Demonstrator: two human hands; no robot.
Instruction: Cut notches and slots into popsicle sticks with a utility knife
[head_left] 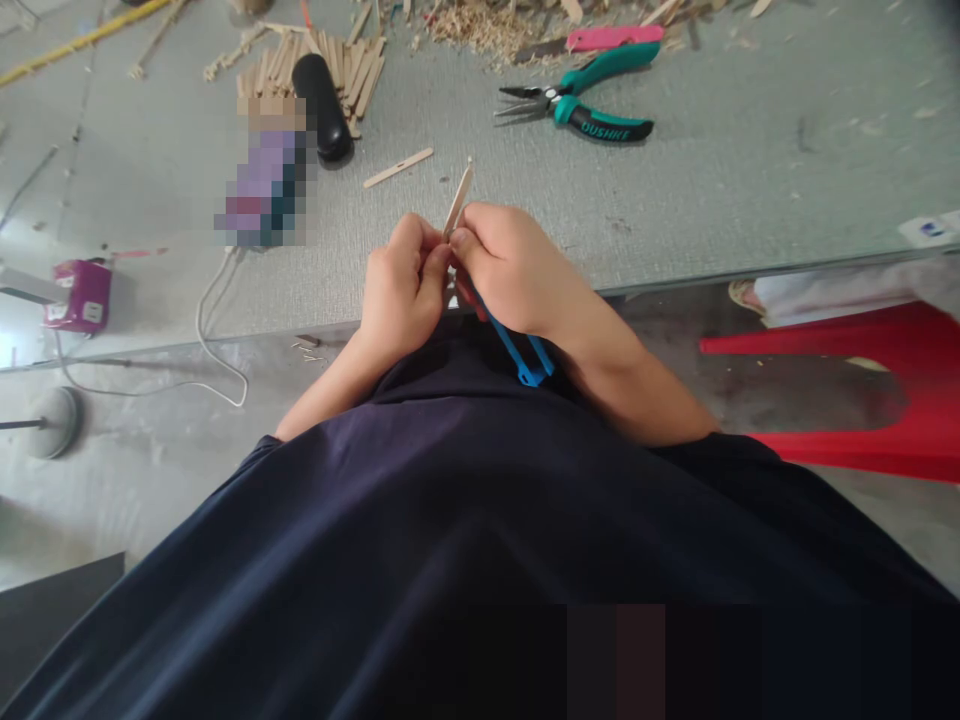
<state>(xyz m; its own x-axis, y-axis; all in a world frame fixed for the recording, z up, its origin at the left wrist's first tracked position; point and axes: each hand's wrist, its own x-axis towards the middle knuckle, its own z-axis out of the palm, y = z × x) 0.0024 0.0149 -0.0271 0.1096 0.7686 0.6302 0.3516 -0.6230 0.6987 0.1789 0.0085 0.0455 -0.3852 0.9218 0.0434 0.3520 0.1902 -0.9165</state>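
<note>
Fingers: left hand (397,285) pinches the lower end of a stick (459,200) between thumb and forefinger; right hand (517,262) has thumb and forefinger bent in at the same end, the other fingers curled round a blue tool (529,374), the grip mostly hidden.
Stick: tilted between the hands, upper end over the table (712,180).
Blue tool: slants out below the right hand, in front of the dark shirt (450,480).
Loose stick (411,160): on the table, just beyond the left hand, touching neither hand.
Pliers (581,98): beyond the right hand, tips parted, handles spread.
Pink knife (615,38): behind the pliers, beside shavings (480,32).
Stick pile (367,75): far left, a black case (322,105) lying against it.
Phone (266,185): left of the left hand, blurred; its cable (201,310) drops over the edge.
Purple box (86,295): farther left, near the edge.
Edge: passes just under the hands.
Room: tabletop stretches between right hand and pliers.
Red stool (926,390): below the edge, right.
</note>
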